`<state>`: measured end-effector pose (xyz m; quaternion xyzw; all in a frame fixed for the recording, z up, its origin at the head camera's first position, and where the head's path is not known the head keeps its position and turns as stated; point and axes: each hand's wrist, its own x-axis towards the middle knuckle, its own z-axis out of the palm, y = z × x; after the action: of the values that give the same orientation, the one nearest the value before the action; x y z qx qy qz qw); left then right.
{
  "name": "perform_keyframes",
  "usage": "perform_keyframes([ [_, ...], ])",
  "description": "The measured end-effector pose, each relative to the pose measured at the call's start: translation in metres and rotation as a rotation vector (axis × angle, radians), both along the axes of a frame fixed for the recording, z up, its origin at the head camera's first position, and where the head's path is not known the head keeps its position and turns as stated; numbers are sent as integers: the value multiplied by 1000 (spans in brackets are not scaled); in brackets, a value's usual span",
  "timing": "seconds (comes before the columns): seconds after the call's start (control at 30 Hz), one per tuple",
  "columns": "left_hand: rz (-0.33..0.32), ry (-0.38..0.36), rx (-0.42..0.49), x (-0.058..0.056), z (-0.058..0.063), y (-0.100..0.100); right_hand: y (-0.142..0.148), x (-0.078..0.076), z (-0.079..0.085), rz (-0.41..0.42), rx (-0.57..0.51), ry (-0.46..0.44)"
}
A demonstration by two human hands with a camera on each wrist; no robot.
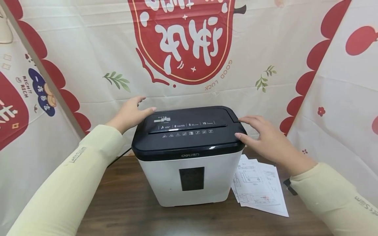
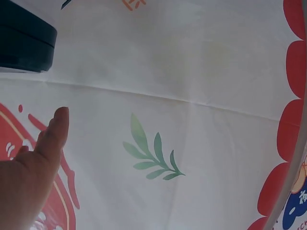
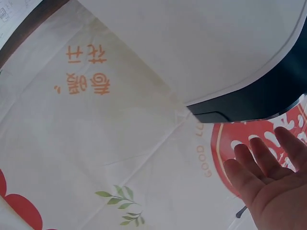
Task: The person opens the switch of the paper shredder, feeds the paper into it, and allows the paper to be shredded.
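So the worktop [image 1: 124,206] is dark brown wood with the grain showing, plus a dull shiny patch near the front. A black-and-white shredder [image 1: 168,180] stands upright on it, pretty much in the middle. Just beside that, on the right, there's a loose, overlapping bunch of printed papers [image 1: 260,188], the top one with line drawings on it. Farther right sits some small dark object [image 1: 290,187], partly hidden, can't tell what it is.
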<state>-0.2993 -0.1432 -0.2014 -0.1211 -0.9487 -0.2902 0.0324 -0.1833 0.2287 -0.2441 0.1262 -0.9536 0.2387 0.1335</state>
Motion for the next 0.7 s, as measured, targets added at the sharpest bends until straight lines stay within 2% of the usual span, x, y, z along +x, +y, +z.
perform_keyframes([
  [0.3, -33, 107, 74, 27, -1, -13, 13, -2, -5, -54, -17, 22],
  [0.5, -37, 165, 68, 44, -3, -22, 22, -3, -11, -79, -17, 39],
  [0.7, -37, 258, 38, 60, -5, -23, 29, -5, -17, -106, -29, 20],
])
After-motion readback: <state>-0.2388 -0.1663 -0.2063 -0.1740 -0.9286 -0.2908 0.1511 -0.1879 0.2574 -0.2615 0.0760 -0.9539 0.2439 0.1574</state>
